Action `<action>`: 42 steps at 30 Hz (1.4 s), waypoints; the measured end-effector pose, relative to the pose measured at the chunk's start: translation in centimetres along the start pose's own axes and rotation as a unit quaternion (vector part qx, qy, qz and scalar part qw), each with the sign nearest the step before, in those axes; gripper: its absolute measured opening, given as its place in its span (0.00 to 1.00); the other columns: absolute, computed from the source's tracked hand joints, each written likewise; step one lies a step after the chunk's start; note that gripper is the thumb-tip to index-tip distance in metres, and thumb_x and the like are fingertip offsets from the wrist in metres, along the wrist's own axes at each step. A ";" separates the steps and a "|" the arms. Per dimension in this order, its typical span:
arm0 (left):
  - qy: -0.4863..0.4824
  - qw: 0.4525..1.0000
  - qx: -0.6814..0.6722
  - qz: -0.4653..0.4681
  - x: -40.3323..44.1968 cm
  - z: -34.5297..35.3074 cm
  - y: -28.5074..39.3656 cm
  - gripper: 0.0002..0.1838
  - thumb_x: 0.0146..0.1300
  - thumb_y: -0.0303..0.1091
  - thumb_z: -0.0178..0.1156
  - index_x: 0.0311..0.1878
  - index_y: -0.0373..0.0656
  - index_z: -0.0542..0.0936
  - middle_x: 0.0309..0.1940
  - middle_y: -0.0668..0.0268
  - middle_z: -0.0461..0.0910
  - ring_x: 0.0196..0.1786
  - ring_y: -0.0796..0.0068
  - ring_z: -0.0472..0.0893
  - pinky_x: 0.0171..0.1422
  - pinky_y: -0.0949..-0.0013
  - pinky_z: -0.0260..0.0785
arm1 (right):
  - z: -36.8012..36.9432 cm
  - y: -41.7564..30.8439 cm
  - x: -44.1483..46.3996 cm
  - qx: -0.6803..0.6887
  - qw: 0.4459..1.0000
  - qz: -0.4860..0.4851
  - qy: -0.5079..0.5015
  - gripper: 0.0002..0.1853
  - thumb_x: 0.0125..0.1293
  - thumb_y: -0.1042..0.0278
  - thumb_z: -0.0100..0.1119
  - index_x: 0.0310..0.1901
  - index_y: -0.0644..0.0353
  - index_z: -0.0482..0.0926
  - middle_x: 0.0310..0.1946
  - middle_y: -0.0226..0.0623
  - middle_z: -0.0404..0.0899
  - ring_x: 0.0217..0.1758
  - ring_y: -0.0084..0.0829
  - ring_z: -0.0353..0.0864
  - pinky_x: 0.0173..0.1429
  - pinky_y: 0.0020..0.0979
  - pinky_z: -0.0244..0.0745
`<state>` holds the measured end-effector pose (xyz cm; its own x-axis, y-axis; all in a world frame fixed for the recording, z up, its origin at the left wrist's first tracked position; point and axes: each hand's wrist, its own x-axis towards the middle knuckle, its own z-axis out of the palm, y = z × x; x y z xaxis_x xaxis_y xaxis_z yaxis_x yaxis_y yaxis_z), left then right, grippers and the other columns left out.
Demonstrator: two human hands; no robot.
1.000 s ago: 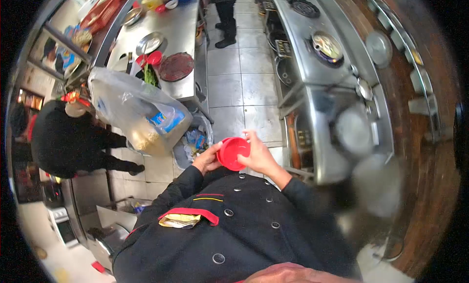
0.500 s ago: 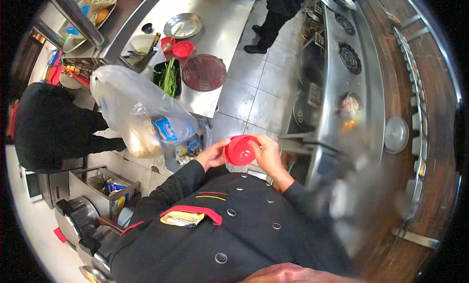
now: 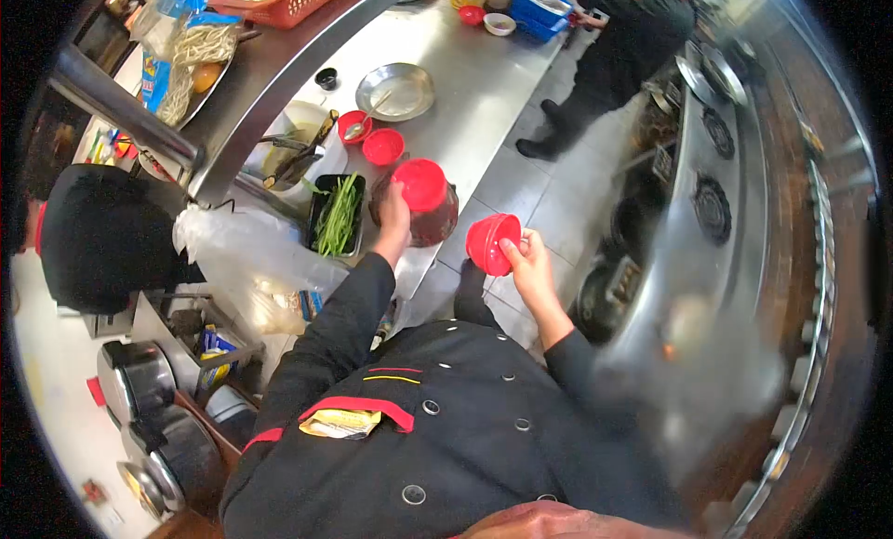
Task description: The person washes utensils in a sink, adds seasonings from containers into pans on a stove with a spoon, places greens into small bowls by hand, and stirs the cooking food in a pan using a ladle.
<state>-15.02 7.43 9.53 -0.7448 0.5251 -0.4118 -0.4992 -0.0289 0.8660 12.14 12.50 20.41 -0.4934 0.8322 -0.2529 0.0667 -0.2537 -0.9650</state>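
My left hand [image 3: 394, 217] is closed on a small red bowl [image 3: 422, 185], held over the round dark-red board [image 3: 435, 225] at the counter's edge. Over the floor gap, my right hand [image 3: 530, 271] grips another red bowl [image 3: 490, 245] by its rim, thumb inside. Ridges on its side suggest nested bowls, but I cannot tell for sure. Beyond my left hand, a red bowl [image 3: 382, 147] sits beside another red bowl [image 3: 353, 127] with a spoon in it. Green stalks [image 3: 339, 218] fill a black container to the left.
A steel plate [image 3: 394, 91] lies on the metal counter [image 3: 465, 134]. One co-worker [image 3: 621, 60] stands at the far end, another [image 3: 104, 237] at the left. The stove [image 3: 721, 181] runs along the right. A plastic bag [image 3: 246, 260] hangs near my left arm.
My hands, together on red bowls before, have separated. The left carried one bowl forward over the round board; the right kept hold of the other. My view has shifted toward the counter.
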 end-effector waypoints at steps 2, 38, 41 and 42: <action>0.111 0.981 0.157 0.031 3.8 1.4 2.5 0.30 0.68 0.53 0.46 0.50 0.31 0.78 0.51 0.42 0.79 0.57 0.48 0.77 0.62 0.54 0.63 | -0.8 0.8 5.1 0.015 0.999 0.025 -0.015 0.09 0.70 0.74 0.58 0.47 0.62 0.69 0.33 0.37 0.84 0.33 0.20 0.82 0.36 0.22 0.76; 0.240 0.858 0.413 0.191 0.0 12.6 8.4 0.32 0.50 0.40 0.71 0.58 0.38 0.73 0.52 0.52 0.74 0.54 0.53 0.77 0.58 0.55 0.72 | 5.1 1.2 47.8 -0.438 0.838 -0.266 -0.191 0.13 0.61 0.65 0.61 0.44 0.63 0.77 0.33 0.54 0.83 0.38 0.54 0.84 0.43 0.45 0.78; 0.421 0.791 0.376 0.237 -2.8 6.4 10.6 0.17 0.54 0.39 0.69 0.44 0.41 0.81 0.40 0.57 0.80 0.44 0.55 0.81 0.48 0.57 0.74 | 4.3 0.6 47.9 -0.459 0.855 -0.191 -0.147 0.17 0.61 0.60 0.63 0.46 0.64 0.78 0.35 0.51 0.84 0.38 0.50 0.85 0.43 0.43 0.79; 0.472 0.743 0.377 0.287 -3.2 3.6 11.1 0.14 0.54 0.38 0.68 0.41 0.42 0.82 0.38 0.58 0.81 0.43 0.55 0.81 0.46 0.59 0.74 | 4.0 0.1 47.5 -0.476 0.853 -0.157 -0.147 0.20 0.61 0.57 0.64 0.48 0.64 0.78 0.36 0.50 0.85 0.38 0.48 0.85 0.44 0.42 0.79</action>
<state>-16.56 8.51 21.53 -0.8957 -0.2314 0.3798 0.1460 0.6537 0.7425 -14.79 50.07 8.56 -0.8030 0.5910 -0.0772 0.4957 0.5903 -0.6370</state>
